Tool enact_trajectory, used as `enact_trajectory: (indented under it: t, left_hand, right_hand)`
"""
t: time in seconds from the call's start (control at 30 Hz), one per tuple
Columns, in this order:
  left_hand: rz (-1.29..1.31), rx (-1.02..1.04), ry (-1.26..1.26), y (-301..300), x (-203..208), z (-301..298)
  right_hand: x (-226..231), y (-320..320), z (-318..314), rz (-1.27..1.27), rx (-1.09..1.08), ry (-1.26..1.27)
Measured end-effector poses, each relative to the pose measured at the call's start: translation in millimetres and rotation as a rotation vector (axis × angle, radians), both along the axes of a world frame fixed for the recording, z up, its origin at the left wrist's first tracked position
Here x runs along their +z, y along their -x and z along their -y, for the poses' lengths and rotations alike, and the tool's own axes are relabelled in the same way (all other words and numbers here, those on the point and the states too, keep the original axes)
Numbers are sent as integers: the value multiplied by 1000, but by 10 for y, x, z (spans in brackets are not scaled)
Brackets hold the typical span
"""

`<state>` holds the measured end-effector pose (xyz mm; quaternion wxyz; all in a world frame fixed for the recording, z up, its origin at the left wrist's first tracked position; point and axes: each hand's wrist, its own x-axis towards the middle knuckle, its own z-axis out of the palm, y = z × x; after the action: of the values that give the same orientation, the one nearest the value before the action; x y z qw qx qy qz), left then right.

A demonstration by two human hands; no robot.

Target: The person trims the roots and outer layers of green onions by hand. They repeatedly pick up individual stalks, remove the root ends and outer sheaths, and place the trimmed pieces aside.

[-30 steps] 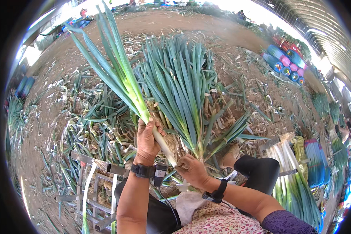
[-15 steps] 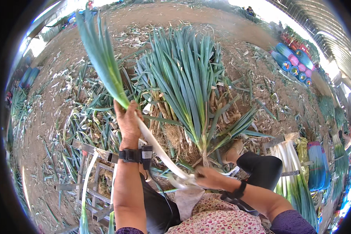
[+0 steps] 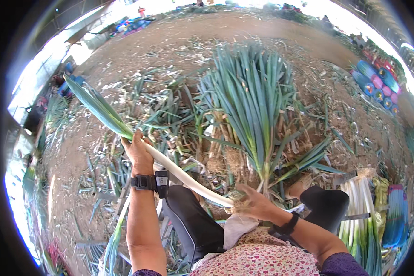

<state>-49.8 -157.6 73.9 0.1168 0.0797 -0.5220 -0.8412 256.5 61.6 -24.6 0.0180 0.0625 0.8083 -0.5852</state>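
A long green onion [image 3: 179, 172] slants across in front of me, with green leaves at upper left and a white stalk running down to pale roots. My left hand [image 3: 140, 152] is closed round it where white turns to green. At the root end, my right hand [image 3: 257, 204] is closed on the hairy base, slightly blurred; its fingertips are partly hidden. Ahead of my hands lies a large pile of green onions [image 3: 248, 101], roots toward me and leaves fanned away.
At my right, peeled green onions [image 3: 358, 202] rest on a metal stand, beside a blue-wrapped bundle [image 3: 394, 216]. More wrapped bundles [image 3: 377, 85] lie far right. A loose onion [image 3: 114, 239] hangs at lower left over a metal frame. Leaf scraps litter the dirt floor [image 3: 179, 48].
The onion's leafy end has swung down and left with my left hand. My right hand stays by the root end, where the roots now show more clearly. The whole view has shifted.
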Motion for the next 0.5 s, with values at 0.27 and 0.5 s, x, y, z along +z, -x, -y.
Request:
enact_trajectory:
  t: [0.27, 0.5]
  left_hand:
    - [85, 63, 38, -418, 246, 905]
    - [174, 225, 13, -203, -238, 1399]
  right_hand:
    - [42, -57, 443, 474, 422, 939]
    - [829, -258, 441, 40, 560, -64]
